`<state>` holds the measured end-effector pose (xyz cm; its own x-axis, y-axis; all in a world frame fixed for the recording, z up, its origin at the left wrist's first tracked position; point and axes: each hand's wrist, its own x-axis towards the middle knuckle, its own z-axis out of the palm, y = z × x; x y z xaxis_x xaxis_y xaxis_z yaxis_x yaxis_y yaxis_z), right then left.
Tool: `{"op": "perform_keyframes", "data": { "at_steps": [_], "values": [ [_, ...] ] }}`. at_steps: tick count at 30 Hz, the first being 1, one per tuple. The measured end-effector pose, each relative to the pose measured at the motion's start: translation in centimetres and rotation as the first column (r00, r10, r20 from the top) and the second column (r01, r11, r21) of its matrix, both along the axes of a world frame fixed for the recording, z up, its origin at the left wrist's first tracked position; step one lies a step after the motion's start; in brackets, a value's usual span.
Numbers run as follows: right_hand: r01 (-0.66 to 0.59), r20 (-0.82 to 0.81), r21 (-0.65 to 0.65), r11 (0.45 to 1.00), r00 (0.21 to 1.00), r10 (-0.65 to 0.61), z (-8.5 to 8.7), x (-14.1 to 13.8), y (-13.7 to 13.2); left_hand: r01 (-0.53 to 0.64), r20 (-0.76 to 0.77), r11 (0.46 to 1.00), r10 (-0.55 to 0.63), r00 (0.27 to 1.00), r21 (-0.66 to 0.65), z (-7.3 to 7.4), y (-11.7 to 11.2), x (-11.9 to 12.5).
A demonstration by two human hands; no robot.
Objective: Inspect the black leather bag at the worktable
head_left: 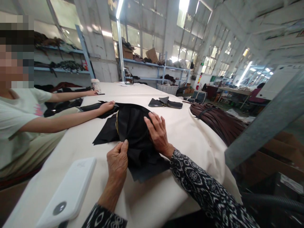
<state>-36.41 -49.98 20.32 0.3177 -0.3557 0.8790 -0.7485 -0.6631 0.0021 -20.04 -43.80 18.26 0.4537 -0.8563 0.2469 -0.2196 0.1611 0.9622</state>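
Note:
A stack of black fabric pieces point(133, 133) lies on the white table point(185, 133) in front of me. My left hand point(117, 161) pinches the near edge of the fabric, fingers closed on it. My right hand point(158, 131) rests flat on top of the pile with fingers spread. A thin yellow line runs along one piece near the pile's left side. Across the pile, a co-worker's hand point(106, 106) presses on the far end of the same black fabric.
A white power bank point(68, 191) lies at the near left. More black pieces point(166, 103) sit farther back. A brown bundle of strips point(218, 122) hangs over the table's right edge. A cup point(96, 85) stands at the far left. A grey metal beam point(266, 120) slants at right.

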Motion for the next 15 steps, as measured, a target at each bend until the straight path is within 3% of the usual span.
{"op": "perform_keyframes", "data": {
  "at_steps": [4,7,12,15],
  "values": [
    [-0.196,-0.361,0.034,0.98,0.912,0.195,-0.2,1.2,1.7,-0.056,-0.088,0.996,0.061,0.994,0.064,-0.1,-0.3,0.5],
    [-0.227,-0.459,0.176,0.958,0.842,0.284,-0.9,1.9,2.2,-0.06,-0.208,0.996,0.072,0.975,0.06,-0.4,-0.6,0.7],
    [-0.258,-0.363,0.338,0.905,0.851,0.378,-1.7,1.9,1.9,-0.046,-0.271,0.996,0.064,0.96,0.073,-0.2,-0.6,0.6],
    [-0.427,-0.056,0.372,0.825,0.876,0.479,-2.0,1.4,0.7,-0.023,-0.193,0.999,0.029,0.981,0.032,-0.3,-0.6,0.6]
  ]
}}
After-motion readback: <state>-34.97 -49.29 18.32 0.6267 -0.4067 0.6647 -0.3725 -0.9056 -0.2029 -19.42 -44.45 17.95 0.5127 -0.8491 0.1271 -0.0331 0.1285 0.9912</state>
